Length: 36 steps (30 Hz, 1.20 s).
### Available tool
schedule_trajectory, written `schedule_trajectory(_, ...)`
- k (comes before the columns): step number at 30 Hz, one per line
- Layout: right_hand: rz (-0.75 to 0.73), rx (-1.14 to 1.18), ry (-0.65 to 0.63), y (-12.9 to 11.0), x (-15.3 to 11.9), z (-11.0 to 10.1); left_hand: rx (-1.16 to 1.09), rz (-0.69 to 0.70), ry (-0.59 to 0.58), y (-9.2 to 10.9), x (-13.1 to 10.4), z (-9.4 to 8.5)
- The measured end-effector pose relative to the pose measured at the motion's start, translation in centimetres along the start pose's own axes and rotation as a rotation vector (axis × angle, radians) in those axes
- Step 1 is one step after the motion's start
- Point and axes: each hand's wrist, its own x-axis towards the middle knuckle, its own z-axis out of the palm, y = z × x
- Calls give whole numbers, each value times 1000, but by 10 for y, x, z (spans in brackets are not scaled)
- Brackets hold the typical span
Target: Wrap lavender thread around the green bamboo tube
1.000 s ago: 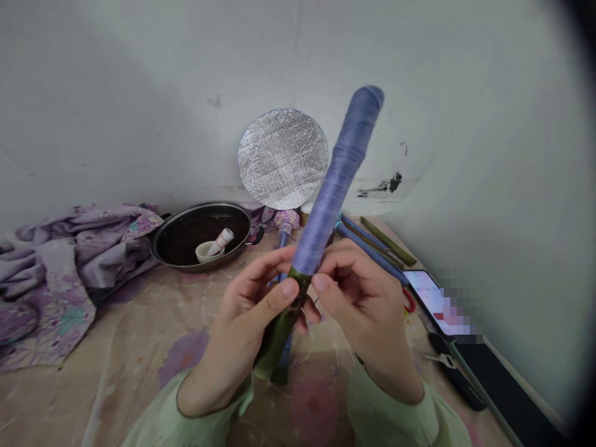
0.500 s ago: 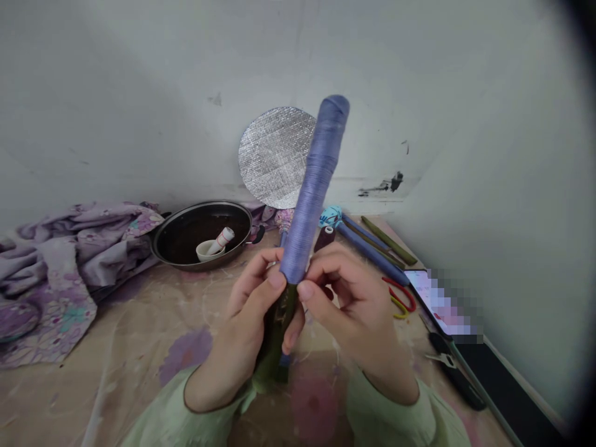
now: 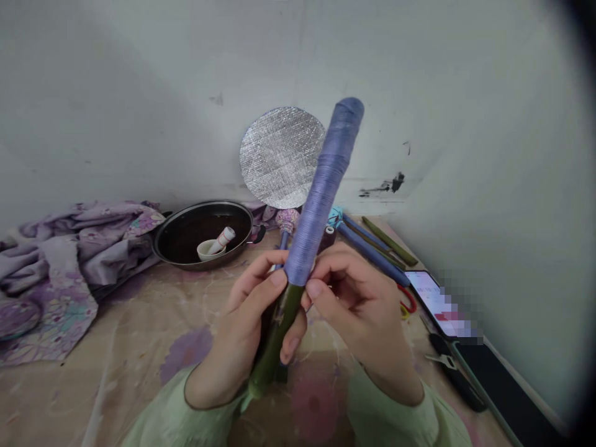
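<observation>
A green stick (image 3: 274,338), its upper part wound with blue-purple thread (image 3: 319,198), leans up and to the right in front of me. My left hand (image 3: 246,323) is wrapped round it near the lower edge of the winding, thumb on top. Beside that same edge, on the right, my right hand (image 3: 358,310) has thumb and forefinger pinched together; any thread between them is too fine to make out. Behind the stick, a dark thread spool (image 3: 328,236) is partly hidden.
A dark pan (image 3: 170,251) holding a white cup stands at the back left, beside floral cloth (image 3: 65,273). A silvery disc (image 3: 282,158) is upright near the wall. At right lie wrapped sticks (image 3: 372,251), red-handled scissors (image 3: 408,300), a phone (image 3: 435,301) and a key (image 3: 442,359).
The wound stick's top has tilted further right. My right hand has shifted slightly right, still pinched, and now covers more of the scissors.
</observation>
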Motion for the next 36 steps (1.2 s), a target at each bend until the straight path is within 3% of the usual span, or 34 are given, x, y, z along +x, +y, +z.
schedule_trajectory(6,83,154,-35,0,-1,-3,49,-19,20,6,-5,0)
schedule_trajectory(15,215,295,-41,2,-2,2,320,-106,-116,25,-11,-9)
schedule_trajectory(19,239,334,-13,3,-4,9,457,-184,-52,36,-17,-7)
schedule_trajectory(24,245,444,-120,2,-8,15,320,-368,-100,41,-20,-11)
schedule_trajectory(27,197,436,-99,1,-9,17,278,-424,-136,42,-19,-16)
schedule_trajectory(31,154,343,-19,4,-7,20,513,-308,-71,39,-16,-16)
schedule_trajectory(36,106,221,62,13,-5,21,1057,139,161,29,-15,-15)
